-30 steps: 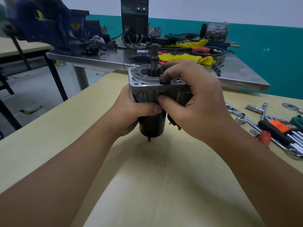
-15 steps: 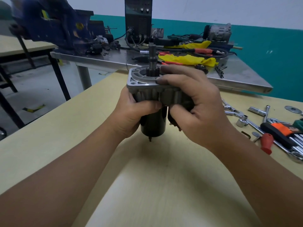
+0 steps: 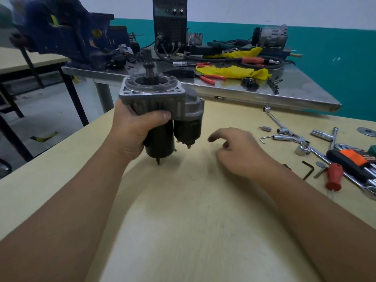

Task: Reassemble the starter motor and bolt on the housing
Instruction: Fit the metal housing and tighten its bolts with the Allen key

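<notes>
A pale wooden table (image 3: 183, 231) runs bare between the forearms; its left edge drops to grey floor. Behind stands a steel bench (image 3: 284, 92). The left hand (image 3: 132, 129) grips the starter motor (image 3: 162, 110) upright, seemingly just off the wood. The right hand (image 3: 238, 149) hovers, fingers slack, beside scattered sockets (image 3: 284, 131).

Left hand (image 3: 133, 129): grips the starter motor (image 3: 162, 117) upright, shaft on top.
Housing (image 3: 152, 92): grey, seated on the black body.
Right hand (image 3: 238, 151): loose, apparently just above the table (image 3: 183, 220).
Tools (image 3: 325, 147): right side.
</notes>
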`<action>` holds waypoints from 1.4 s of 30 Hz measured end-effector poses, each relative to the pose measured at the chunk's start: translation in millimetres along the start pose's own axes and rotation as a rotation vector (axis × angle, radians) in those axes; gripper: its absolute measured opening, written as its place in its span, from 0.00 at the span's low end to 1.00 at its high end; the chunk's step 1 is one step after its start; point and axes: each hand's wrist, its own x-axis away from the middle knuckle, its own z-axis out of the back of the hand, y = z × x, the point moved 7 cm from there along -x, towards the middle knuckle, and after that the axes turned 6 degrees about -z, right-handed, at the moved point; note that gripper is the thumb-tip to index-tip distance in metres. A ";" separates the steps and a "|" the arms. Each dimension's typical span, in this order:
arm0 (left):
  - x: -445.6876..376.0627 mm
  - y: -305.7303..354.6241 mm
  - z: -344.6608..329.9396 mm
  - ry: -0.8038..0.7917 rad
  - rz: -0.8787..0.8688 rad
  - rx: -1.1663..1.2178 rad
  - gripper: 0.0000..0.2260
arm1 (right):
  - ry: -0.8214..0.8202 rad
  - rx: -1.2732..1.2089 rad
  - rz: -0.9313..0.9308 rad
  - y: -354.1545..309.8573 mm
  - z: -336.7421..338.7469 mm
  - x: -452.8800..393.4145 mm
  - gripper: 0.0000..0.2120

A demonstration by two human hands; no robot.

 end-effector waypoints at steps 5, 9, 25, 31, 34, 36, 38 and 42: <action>0.4 -13.9 26.9 0.164 0.083 0.088 0.21 | -0.072 0.229 0.080 -19.2 -25.7 -0.9 0.25; 1.5 -19.7 43.8 0.288 0.137 0.175 0.19 | -0.106 0.111 0.101 -27.4 -39.5 -2.4 0.29; -11.7 -25.1 89.4 0.513 0.025 0.133 0.29 | 0.050 0.350 0.203 -64.2 -55.0 -12.5 0.10; -11.5 -21.6 30.7 0.172 0.011 0.171 0.25 | 0.317 -0.472 -0.052 -5.8 44.7 18.9 0.11; -2.3 -18.1 -16.4 -0.026 0.042 0.220 0.27 | 0.453 -0.798 -0.048 4.5 84.7 35.1 0.11; 6.8 -17.3 -44.0 -0.127 0.088 0.269 0.30 | 0.507 -0.927 -0.018 2.3 99.5 43.4 0.09; 13.2 -15.2 -65.2 -0.224 0.127 0.301 0.30 | 0.513 -1.045 0.047 -4.5 109.1 48.6 0.07; 19.9 -4.9 -95.9 -0.465 0.163 0.270 0.27 | 0.422 -1.218 0.198 -25.4 116.8 52.9 0.05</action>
